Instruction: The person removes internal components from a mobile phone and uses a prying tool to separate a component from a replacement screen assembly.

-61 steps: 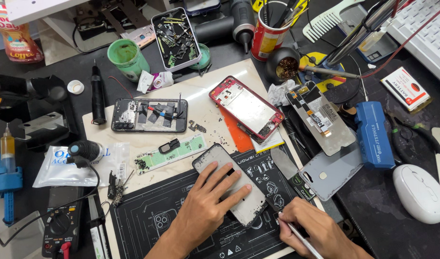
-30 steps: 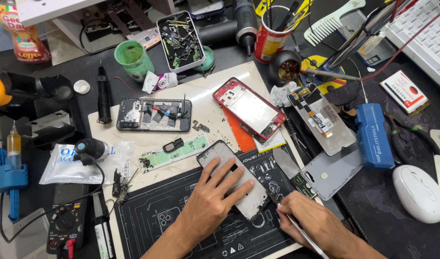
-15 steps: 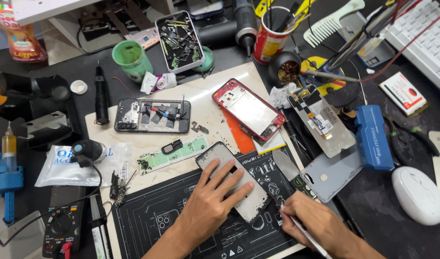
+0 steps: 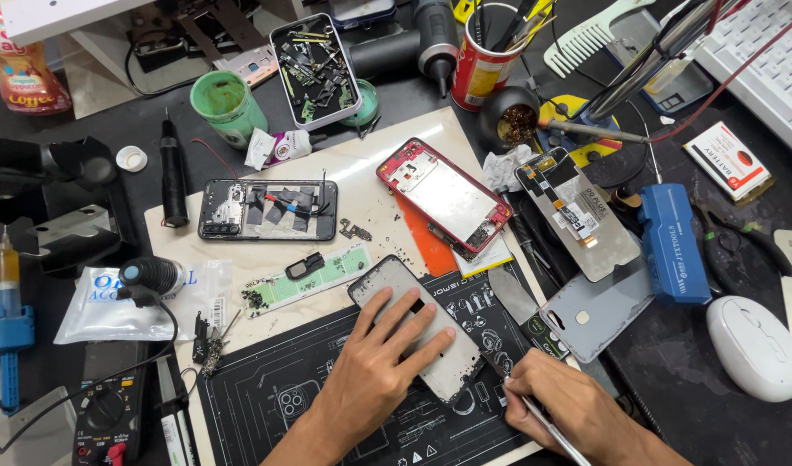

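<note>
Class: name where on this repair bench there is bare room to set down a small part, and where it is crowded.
Bare patches: the black work mat left of the left hand, and the beige board between the opened black phone and the red phone frame. Crowded: the right side around the blue tool case.

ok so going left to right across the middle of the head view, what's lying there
black rotary tool → opened black phone → red phone frame → detached screen panel → blue tool case → white mouse
</note>
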